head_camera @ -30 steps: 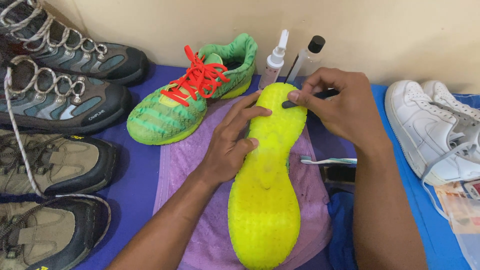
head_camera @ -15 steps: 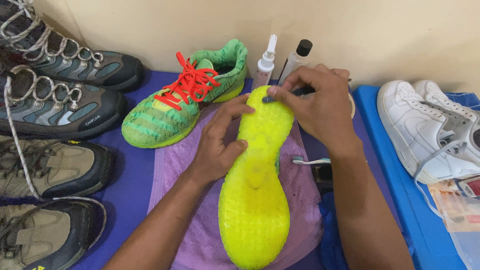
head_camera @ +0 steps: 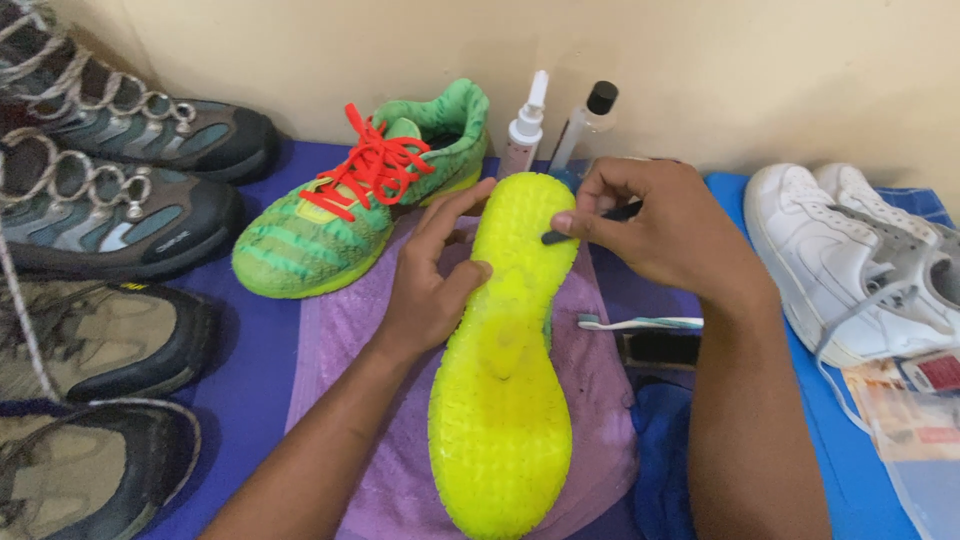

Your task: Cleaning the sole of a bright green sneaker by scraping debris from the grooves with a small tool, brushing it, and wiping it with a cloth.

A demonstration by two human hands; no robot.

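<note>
Lying sole-up across the middle of the frame, a neon yellow shoe (head_camera: 505, 370) is being steadied on a purple towel (head_camera: 345, 340) by the left hand (head_camera: 430, 280), whose grip is half closed: the thumb is being pressed on the sole while the fingers are being curled over its left edge. At the toe end, just right of centre near the top, a small dark tool (head_camera: 590, 225) is being pinched tightly by the right hand (head_camera: 660, 230), its tip being held against the sole. Beside the towel, at centre right, a toothbrush (head_camera: 640, 323) is lying. A green shoe with red laces (head_camera: 350, 200) is being kept in the upper middle, two bottles (head_camera: 555, 125) behind it, dark boots (head_camera: 110, 190) at left, white sneakers (head_camera: 850, 250) at right.
</note>
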